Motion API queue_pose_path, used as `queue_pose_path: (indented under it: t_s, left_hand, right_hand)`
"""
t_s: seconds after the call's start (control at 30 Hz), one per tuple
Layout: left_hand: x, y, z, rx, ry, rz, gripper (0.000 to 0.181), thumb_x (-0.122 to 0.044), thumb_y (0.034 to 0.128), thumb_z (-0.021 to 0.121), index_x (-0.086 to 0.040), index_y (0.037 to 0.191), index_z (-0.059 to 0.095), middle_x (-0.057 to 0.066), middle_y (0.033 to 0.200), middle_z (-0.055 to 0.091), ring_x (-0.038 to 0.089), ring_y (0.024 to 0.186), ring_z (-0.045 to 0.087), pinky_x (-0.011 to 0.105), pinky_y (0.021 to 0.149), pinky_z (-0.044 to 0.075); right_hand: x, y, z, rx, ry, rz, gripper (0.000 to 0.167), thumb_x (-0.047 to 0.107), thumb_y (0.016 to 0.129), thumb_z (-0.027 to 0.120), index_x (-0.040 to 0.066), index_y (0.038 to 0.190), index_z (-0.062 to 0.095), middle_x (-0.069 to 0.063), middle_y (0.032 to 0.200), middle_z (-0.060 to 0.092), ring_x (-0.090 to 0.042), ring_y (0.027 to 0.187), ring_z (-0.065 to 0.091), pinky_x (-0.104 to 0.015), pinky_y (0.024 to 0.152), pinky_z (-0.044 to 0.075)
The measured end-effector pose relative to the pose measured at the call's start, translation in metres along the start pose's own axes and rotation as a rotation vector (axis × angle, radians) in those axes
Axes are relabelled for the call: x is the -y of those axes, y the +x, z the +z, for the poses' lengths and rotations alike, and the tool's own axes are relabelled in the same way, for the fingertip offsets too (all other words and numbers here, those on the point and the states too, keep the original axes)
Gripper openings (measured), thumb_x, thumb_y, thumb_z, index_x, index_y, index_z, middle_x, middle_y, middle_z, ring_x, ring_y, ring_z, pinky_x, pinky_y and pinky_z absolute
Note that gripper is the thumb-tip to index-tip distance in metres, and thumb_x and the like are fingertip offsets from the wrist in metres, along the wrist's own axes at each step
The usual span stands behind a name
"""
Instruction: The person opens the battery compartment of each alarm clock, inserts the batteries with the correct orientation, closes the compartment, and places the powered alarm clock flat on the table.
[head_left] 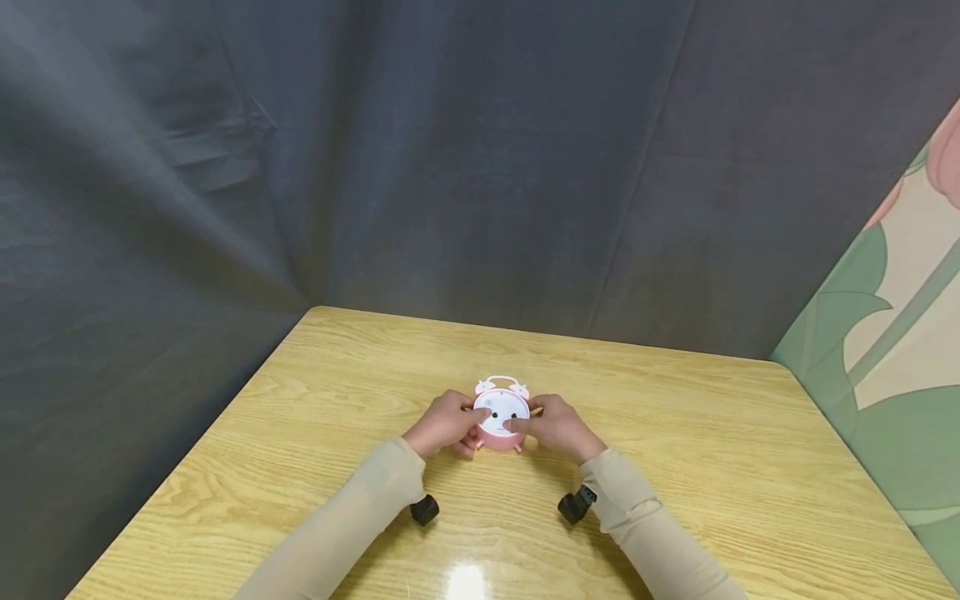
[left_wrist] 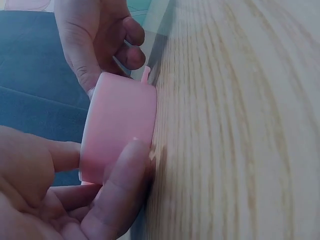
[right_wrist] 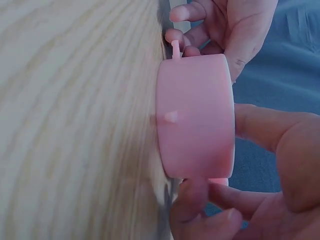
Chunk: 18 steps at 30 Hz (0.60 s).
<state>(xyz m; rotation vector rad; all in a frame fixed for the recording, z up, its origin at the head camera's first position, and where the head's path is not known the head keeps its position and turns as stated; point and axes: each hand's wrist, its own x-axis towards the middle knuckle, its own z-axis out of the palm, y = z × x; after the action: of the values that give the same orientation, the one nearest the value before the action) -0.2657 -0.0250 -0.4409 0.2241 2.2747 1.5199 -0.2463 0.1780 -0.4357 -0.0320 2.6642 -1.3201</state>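
A pink twin-bell alarm clock [head_left: 501, 402] lies on the wooden table with its white side up, two small dark round spots showing on it. My left hand [head_left: 446, 422] holds the clock by its left edge, thumb on the white side and fingers at the pink rim. On the opposite edge, my right hand [head_left: 561, 428] grips it likewise, thumb reaching over the white side. The left wrist view has the pink casing [left_wrist: 120, 120] close up against the wood, with a short foot standing out from it. Its rim [right_wrist: 195, 105] also fills the middle of the right wrist view.
The light wooden table [head_left: 675, 433] spreads around the clock on every side. Dark grey cloth [head_left: 480, 167] hangs behind it and along the left. A panel with a leaf and flower pattern [head_left: 907, 417] borders the right edge. Small black devices [head_left: 425, 510] sit at both wrists.
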Motion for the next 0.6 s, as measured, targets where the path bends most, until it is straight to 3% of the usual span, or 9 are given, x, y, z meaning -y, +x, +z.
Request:
queue_pose_path:
  t_s: [0.2,0.37,0.6]
  left_hand:
    - [-0.0036,-0.0003,0.0005,0.027,0.041,0.018,0.022,-0.012,0.1045,0.045,0.003,0.105,0.061,0.011,0.070,0.056,0.018,0.056,0.057,0.031,0.050,0.060]
    - [-0.0005,0.0016,0.0022,0.032,0.054,0.031,0.024,-0.010,0.1054,0.039,0.005,0.106,0.057,0.010,0.070,0.055,0.019,0.055,0.056,0.031,0.049,0.060]
    - [0.0013,0.0032,0.0004,0.007,0.056,0.050,0.024,-0.010,0.1046,0.042,0.003,0.111,0.061,0.012,0.072,0.059,0.017,0.055,0.057,0.030,0.048,0.059]
  right_hand:
    - [0.0013,-0.0024,-0.0007,-0.001,0.028,0.025,0.045,0.029,0.086,0.078,-0.001,0.117,0.064,-0.008,0.091,0.067,-0.019,0.066,0.061,-0.026,0.056,0.050]
    - [0.0023,-0.0066,-0.0036,0.020,0.104,0.030,0.052,0.030,0.086,0.078,0.002,0.125,0.058,-0.010,0.084,0.069,-0.020,0.061,0.062,-0.025,0.052,0.044]
    - [0.0056,-0.0098,-0.0075,0.001,0.120,0.010,0.057,0.029,0.083,0.080,0.004,0.127,0.056,-0.009,0.090,0.066,-0.021,0.075,0.062,-0.028,0.059,0.051]
